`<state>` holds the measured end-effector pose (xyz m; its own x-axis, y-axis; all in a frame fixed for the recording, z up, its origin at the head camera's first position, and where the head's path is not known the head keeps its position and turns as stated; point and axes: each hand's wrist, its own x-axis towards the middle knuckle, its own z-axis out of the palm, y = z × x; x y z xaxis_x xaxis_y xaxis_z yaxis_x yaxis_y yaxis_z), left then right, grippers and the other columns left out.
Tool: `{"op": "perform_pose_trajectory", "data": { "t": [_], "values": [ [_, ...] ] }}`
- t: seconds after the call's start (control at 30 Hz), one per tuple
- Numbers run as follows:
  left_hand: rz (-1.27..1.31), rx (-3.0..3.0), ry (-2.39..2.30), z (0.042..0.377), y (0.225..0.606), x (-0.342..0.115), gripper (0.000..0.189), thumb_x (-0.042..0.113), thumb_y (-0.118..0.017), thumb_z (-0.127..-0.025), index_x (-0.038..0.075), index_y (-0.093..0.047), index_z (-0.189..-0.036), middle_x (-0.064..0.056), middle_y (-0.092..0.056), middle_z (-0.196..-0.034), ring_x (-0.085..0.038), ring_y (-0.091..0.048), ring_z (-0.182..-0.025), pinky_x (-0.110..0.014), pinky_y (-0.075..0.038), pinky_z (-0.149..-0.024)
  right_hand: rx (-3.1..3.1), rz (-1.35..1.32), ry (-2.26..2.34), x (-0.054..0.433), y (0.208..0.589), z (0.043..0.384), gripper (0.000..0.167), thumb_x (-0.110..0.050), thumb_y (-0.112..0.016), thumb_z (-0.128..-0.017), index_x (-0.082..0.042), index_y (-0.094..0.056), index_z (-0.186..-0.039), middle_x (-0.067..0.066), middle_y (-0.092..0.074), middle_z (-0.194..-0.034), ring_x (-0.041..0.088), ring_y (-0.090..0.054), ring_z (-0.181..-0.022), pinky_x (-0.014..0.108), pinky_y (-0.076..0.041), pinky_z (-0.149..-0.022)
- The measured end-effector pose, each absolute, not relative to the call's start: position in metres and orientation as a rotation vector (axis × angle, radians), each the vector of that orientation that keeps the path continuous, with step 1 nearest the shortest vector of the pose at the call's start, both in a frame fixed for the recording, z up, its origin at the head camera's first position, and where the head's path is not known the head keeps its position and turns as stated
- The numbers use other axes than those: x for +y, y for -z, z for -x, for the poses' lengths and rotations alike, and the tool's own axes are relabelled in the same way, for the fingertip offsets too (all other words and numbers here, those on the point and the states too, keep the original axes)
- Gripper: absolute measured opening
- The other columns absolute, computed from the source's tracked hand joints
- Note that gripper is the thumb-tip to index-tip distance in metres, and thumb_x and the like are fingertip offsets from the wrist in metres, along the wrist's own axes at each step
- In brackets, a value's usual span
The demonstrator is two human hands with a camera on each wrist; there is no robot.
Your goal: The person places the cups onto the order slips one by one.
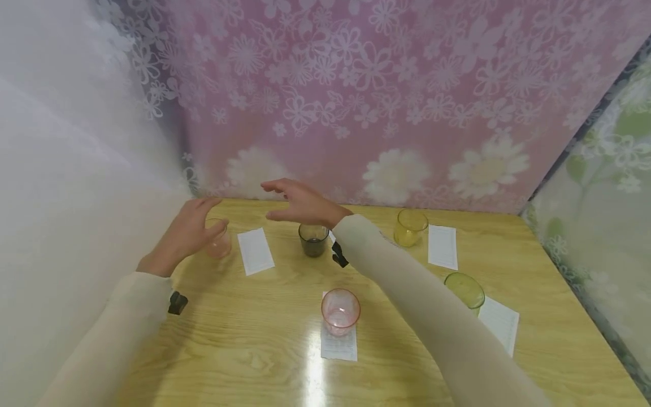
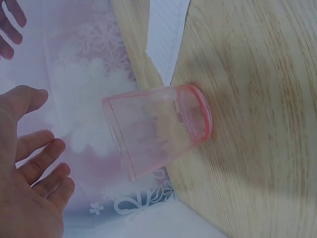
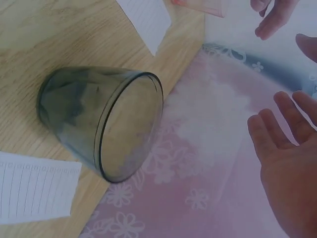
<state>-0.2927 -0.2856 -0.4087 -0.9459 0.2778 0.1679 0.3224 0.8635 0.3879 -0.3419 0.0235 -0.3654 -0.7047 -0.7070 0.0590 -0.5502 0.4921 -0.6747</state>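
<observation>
My left hand (image 1: pixel 185 232) hovers by a clear pink glass (image 1: pixel 218 247) at the table's left; its fingers are loosely bent and hold nothing. The left wrist view shows that pink glass (image 2: pixel 156 130) upright on the wood, apart from the fingers. Above and slightly left of a dark grey glass (image 1: pixel 313 246) is my right hand (image 1: pixel 305 206), with nothing in its grasp. In the right wrist view, space separates the grey glass (image 3: pixel 99 119) from the right hand (image 3: pixel 292 153). Between the two glasses lies a sheet of lined paper (image 1: pixel 256 251).
Nearer the front, a red-rimmed pink glass (image 1: pixel 341 311) stands on a paper sheet (image 1: pixel 338 350). To the right are a yellow glass (image 1: pixel 409 228) beside a sheet (image 1: pixel 442 247), and a green glass (image 1: pixel 465 289) by another sheet (image 1: pixel 500 322). Flowered cloth (image 1: pixel 356 102) hangs behind the table.
</observation>
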Motion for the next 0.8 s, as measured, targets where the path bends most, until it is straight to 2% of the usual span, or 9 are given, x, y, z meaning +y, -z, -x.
{"op": "perform_pose_trajectory", "data": {
  "t": [0.3, 0.6, 0.8],
  "values": [
    [0.44, -2.926, 0.679, 0.294, 0.414, -0.291, 0.07, 0.034, -0.064, -0.108, -0.008, -0.044, -0.161, -0.032, -0.04, -0.167, -0.056, -0.031, -0.156, -0.071, -0.026, -0.128, 2.459, 1.054, 0.968, 0.006, 0.383, 0.35, 0.075, -0.023, -0.072, -0.106, -0.016, -0.036, -0.172, 0.004, -0.038, -0.176, 0.025, -0.033, -0.165, 0.045, -0.031, -0.134],
    [0.356, -3.002, 0.666, 0.298, 0.418, -0.3, 0.079, 0.047, -0.06, -0.111, -0.008, -0.038, -0.164, -0.033, -0.034, -0.169, -0.058, -0.027, -0.157, -0.073, -0.025, -0.127, 2.507, 1.046, 0.87, -0.004, 0.393, 0.349, 0.074, -0.015, -0.069, -0.106, -0.01, -0.035, -0.171, 0.01, -0.042, -0.173, 0.029, -0.037, -0.163, 0.047, -0.039, -0.13],
    [0.342, -3.034, 0.713, 0.297, 0.421, -0.302, 0.085, 0.052, -0.06, -0.11, -0.006, -0.034, -0.167, -0.033, -0.03, -0.172, -0.058, -0.024, -0.158, -0.075, -0.025, -0.127, 2.489, 1.03, 0.842, -0.013, 0.402, 0.351, 0.076, -0.012, -0.071, -0.107, -0.009, -0.032, -0.172, 0.008, -0.037, -0.177, 0.027, -0.032, -0.165, 0.044, -0.035, -0.133]
  ]
}}
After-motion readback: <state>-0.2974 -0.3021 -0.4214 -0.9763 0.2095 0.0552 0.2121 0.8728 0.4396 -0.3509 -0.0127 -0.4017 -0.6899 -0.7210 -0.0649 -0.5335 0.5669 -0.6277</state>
